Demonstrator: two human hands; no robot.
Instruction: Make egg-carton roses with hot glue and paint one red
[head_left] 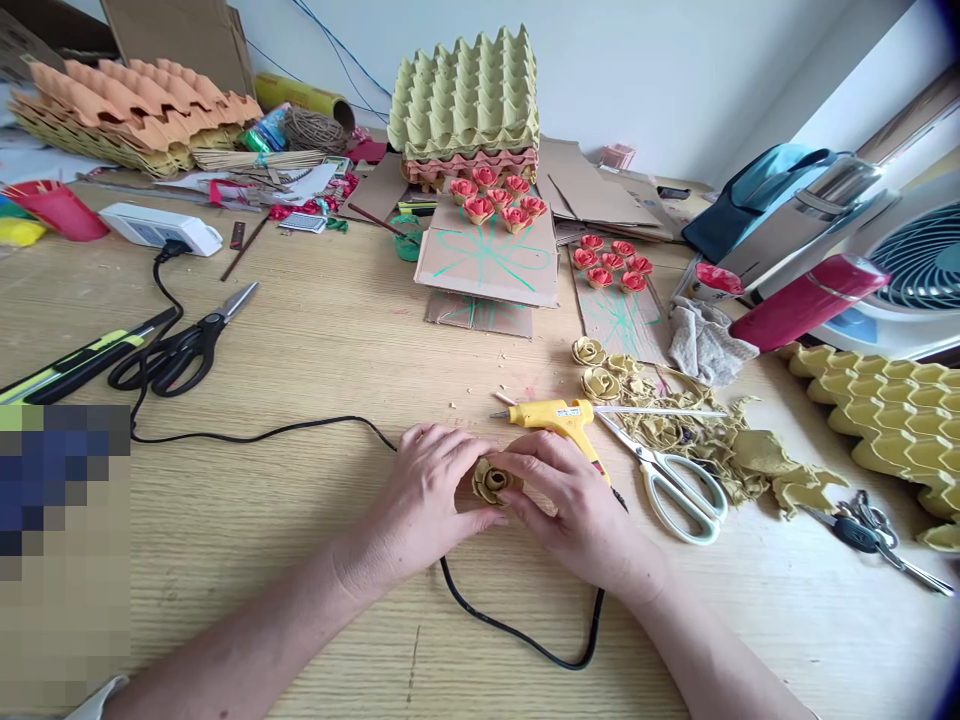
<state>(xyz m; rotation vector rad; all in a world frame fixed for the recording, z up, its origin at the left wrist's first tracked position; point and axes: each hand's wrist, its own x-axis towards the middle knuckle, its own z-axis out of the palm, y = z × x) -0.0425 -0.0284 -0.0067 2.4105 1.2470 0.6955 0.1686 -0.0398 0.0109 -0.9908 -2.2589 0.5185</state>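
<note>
At the near middle of the wooden table [285,520], between both hands: one yellow-brown flower [491,482], opening facing up. Left hand [435,485] half curled, fingers over the flower's far left side, thumb along its near side; right hand [566,500] likewise part closed, fingertips and thumb gripping the right edge. Fingers hide part of its outer petals. Crowding the work: yellow glue gun [555,415] directly beyond the right hand, nozzle to the left, handle partly covered by that hand; black cord [570,665] looped on the near side, passing under the wrists. To the right, white-handled scissors [651,462], blades reaching toward the gun, then a heap of yellow scraps [754,460] with finished-looking flowers [601,384] at its far left end, and keys [859,535] nearer the edge. Farther back, red flowers on two cardboard pieces, the left piece [487,265] bearing green drawn lines; stacked egg trays [465,95] behind. Left side: black scissors [187,350] and white power strip [161,228], plug inserted. Markings: small print on the gun's body, too small to read; green strokes on the cardboard are linework.
</note>
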